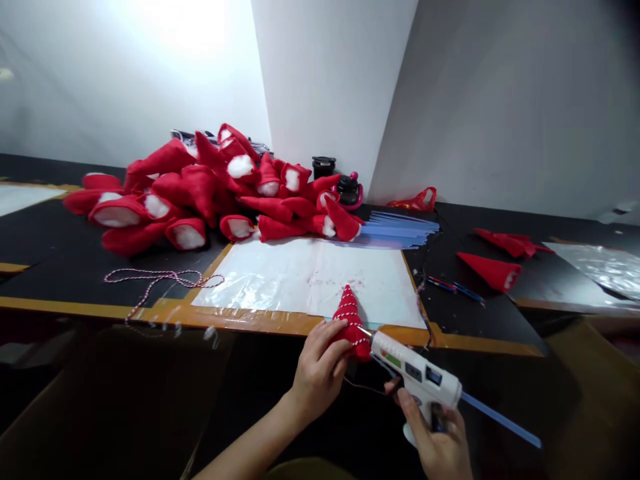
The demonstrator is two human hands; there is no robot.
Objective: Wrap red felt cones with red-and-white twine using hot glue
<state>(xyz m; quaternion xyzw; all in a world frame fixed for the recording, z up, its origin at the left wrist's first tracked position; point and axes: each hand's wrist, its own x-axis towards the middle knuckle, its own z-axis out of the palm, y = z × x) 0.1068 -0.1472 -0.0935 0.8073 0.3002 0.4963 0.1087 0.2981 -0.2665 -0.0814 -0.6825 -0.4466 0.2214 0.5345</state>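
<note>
A red felt cone (349, 308) wound with red-and-white cord stands at the table's front edge, its tip pointing away. My left hand (321, 363) is closed on its left side, fingers pressed over the felt and cord. My right hand (435, 433) grips the handle of a white glue gun (417, 370). The gun's metal nozzle is at the cone's right side, by a turn of cord. From the gun's rear sticks out a blue glue stick (503, 419). Thin cord hangs below the cone towards my right hand.
Stuffed red cones (200, 190) are piled at the back left. Blue glue sticks (397, 230) lie behind the white sheet (300, 273). Looped cord (150, 279) rests on the left. Further right are pens (455, 287) and a red cone (490, 270). Black jars stand by the wall.
</note>
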